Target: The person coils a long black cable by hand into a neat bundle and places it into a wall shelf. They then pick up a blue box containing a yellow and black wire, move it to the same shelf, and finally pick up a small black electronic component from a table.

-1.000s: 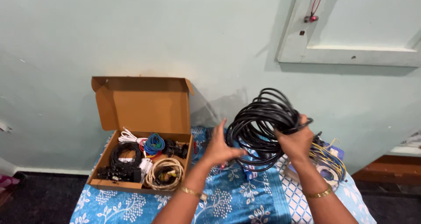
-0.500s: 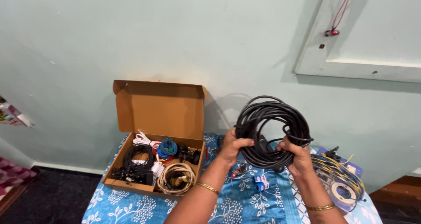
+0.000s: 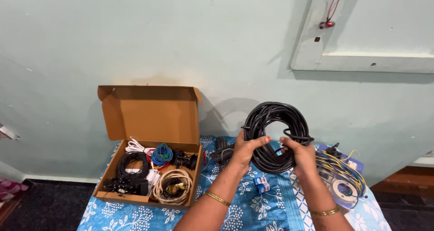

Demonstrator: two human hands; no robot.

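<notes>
A thick coil of black cable (image 3: 276,122) is held upright above the table, in front of the pale green wall. My left hand (image 3: 247,148) grips the coil's lower left side, fingers wrapped over the strands. My right hand (image 3: 300,155) grips its lower right side. Both wrists wear thin gold bangles. Beneath the coil, two small blue and white boxes (image 3: 261,184) lie on the blue floral cloth (image 3: 235,213).
An open cardboard box (image 3: 149,118) at the left holds several coiled cables: black, white, blue and beige. At the right lie a bundle of yellow wires (image 3: 343,170) and a roll of tape (image 3: 342,189). A dark gadget (image 3: 221,153) rests behind my left hand.
My left hand went from open beside the coil to gripping it. The coil was gathered tighter and turned upright between both hands. The view shifted slightly.
</notes>
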